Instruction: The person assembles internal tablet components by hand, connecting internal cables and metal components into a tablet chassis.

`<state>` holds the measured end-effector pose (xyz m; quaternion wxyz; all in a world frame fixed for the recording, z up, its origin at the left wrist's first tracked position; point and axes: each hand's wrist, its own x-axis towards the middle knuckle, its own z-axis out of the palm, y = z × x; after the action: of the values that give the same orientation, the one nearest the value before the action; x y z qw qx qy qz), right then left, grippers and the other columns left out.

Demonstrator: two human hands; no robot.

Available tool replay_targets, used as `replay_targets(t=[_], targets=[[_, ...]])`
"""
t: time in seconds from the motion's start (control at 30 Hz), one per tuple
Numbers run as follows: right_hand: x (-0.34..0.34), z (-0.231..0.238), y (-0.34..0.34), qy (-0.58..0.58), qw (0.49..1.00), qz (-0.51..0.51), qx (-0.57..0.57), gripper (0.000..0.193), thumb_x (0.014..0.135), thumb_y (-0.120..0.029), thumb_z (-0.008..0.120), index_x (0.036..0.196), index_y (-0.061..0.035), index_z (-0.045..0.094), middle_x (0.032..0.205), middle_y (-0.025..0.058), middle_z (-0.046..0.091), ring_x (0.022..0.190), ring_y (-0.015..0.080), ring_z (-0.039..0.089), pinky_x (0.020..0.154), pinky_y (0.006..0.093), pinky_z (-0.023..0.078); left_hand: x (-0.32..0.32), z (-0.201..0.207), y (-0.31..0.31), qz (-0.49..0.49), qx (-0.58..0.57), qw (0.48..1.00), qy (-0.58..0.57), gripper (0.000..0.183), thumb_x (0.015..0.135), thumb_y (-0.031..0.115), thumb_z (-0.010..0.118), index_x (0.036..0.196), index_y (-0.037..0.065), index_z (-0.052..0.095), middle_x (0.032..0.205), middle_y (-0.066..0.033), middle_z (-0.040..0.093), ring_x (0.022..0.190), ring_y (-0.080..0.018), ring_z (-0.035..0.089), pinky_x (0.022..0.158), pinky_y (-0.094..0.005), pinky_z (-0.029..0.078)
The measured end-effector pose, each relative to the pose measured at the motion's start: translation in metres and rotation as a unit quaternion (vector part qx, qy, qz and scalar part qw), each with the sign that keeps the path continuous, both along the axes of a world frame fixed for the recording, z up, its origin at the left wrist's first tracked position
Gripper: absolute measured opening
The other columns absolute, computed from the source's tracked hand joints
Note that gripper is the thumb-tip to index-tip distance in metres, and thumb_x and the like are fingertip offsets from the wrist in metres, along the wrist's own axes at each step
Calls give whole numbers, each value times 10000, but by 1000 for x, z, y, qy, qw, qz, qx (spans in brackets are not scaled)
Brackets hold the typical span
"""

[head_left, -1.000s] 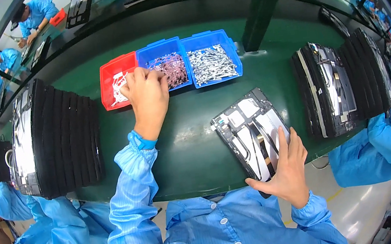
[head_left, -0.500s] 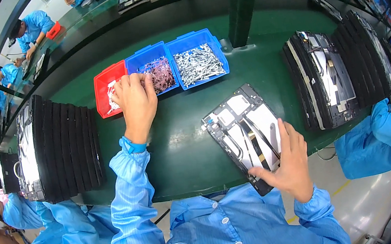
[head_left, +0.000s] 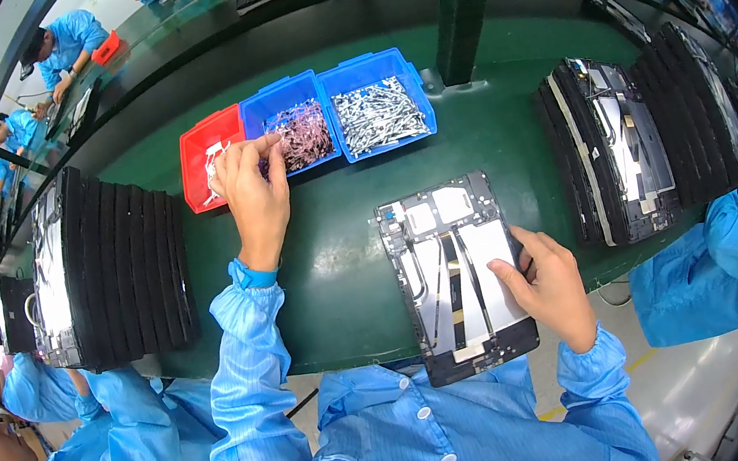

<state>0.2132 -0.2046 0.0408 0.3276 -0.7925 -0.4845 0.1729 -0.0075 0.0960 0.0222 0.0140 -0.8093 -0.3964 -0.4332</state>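
Observation:
In my right hand (head_left: pixel 552 288) is an opened tablet (head_left: pixel 493 284), gripped by its right edge, thumb on top and fingers at the side. Its inner side faces up, with white panels, dark cables and small boards; the near end reaches the bench edge. My left hand (head_left: pixel 251 195) hovers over the front of the parts bins, fingers curled and thumb against them; anything pinched there is too small to make out. Beneath it are a red bin (head_left: pixel 191 152) with small white parts and a blue bin (head_left: pixel 252 120) of purplish-brown parts. Another blue bin (head_left: pixel 390 146) holds silvery parts.
A row of upright tablets (head_left: pixel 125 274) stands at the left of the green bench (head_left: pixel 332 302), and more tablets (head_left: pixel 626 147) stand at the right. A dark green post (head_left: pixel 460 19) rises behind the bins. Co-workers in blue sit on both sides.
The tablet has turned clockwise to lie nearly straight before me. My right hand has shifted from its lower corner to its right edge. My left hand has drawn back slightly, fingers still curled.

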Motion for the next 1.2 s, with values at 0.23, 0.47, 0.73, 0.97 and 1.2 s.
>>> replay_targets(t=[0.23,0.47,0.73,0.97,1.2], targets=[[-9,-11,9,31,998,36,33,614,827,-239,813,1255,129,570,593,96,522,491,144,494,456,299,401,1,-1,-5,27,-10,1000,-12,100,877,195,745,915,111,707,918,-21,643,969,-235,568,903,-428,345],[-8,-8,12,56,998,36,7,639,824,-256,802,1275,125,558,585,112,524,502,186,520,478,334,424,0,-2,0,3,6,1000,-21,89,870,173,745,923,112,708,898,-19,642,974,-242,568,899,-422,343],[-7,-10,12,46,998,36,14,636,820,-263,805,1264,124,565,582,112,529,491,194,522,470,338,420,0,0,-2,21,2,1000,-20,97,877,190,745,920,108,714,895,-29,638,981,-244,564,892,-409,353],[-9,-10,13,38,998,40,17,631,816,-252,811,1260,121,563,573,101,529,476,181,515,461,329,415,-4,4,-7,1,-21,996,-92,97,876,165,749,904,79,715,846,-47,634,894,-222,572,819,-360,399],[-11,-12,13,49,998,23,10,700,834,-257,802,1339,121,497,559,94,509,474,173,510,457,325,414,-24,0,-102,-175,-443,845,-244,115,932,73,691,1017,1,721,1046,-67,653,917,-103,602,787,-236,482]])
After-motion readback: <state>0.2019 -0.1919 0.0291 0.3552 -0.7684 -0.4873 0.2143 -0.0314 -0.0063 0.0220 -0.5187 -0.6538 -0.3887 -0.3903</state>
